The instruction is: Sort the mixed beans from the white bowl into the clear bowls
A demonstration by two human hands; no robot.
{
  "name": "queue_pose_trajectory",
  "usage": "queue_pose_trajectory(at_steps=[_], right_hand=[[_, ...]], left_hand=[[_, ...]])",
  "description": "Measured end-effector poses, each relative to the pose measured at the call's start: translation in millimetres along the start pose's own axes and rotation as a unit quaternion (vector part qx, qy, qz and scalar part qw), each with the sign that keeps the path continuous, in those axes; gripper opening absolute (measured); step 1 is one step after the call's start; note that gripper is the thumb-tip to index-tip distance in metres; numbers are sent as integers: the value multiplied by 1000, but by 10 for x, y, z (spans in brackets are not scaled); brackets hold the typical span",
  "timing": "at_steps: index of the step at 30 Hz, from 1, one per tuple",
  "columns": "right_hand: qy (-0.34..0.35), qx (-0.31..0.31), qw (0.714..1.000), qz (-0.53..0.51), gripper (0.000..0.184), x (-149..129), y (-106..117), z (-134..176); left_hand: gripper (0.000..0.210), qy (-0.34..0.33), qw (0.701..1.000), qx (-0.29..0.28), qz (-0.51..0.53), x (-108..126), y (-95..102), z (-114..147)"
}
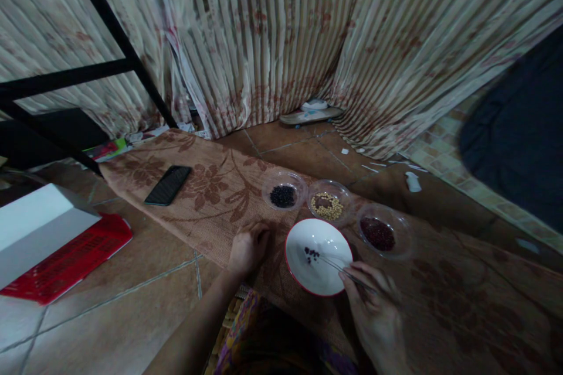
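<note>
My right hand (373,302) grips thin metal tweezers (335,266), whose tips reach into a white bowl with a red rim (328,235). Several small dark red beans (311,255) lie in the bowl near the tips; whether one is pinched is too small to tell. Resting on the cloth left of the bowl, my left hand (247,248) is curled closed, with nothing visible in it. Behind the bowl stand three clear plastic dishes: one with black beans (282,196), one with yellow soybeans (326,206) and one with dark red beans (377,233).
A brown floral cloth (211,217) covers the narrow table. On its left part lies a black phone (168,185). A white box (48,228) and a red packet (74,263) are at the far left. Curtains (264,29) hang behind, with a skateboard (310,116) on the floor.
</note>
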State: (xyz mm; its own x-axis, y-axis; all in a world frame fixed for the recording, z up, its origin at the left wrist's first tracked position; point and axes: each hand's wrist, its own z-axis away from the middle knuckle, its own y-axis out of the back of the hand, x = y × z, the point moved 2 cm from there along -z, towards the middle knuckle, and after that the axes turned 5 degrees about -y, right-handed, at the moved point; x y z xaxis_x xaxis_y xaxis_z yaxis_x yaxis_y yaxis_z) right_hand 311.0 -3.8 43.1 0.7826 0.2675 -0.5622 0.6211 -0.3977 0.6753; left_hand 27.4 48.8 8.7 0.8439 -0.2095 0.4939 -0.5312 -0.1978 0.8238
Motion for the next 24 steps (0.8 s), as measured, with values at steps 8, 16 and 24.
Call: queue_pose_trajectory(at_steps=[8, 16, 24], right_hand=[[-8, -4, 1000, -7, 25, 31, -10, 24], [-20, 1, 1000, -11, 28, -1, 16, -5], [-31, 14, 999, -20, 24, -9, 184, -87]], left_hand=[[11, 5, 1000, 2, -10, 21, 18, -9], [12, 5, 1000, 1, -4, 37, 32, -12], [13, -1, 1000, 7, -10, 25, 45, -14]])
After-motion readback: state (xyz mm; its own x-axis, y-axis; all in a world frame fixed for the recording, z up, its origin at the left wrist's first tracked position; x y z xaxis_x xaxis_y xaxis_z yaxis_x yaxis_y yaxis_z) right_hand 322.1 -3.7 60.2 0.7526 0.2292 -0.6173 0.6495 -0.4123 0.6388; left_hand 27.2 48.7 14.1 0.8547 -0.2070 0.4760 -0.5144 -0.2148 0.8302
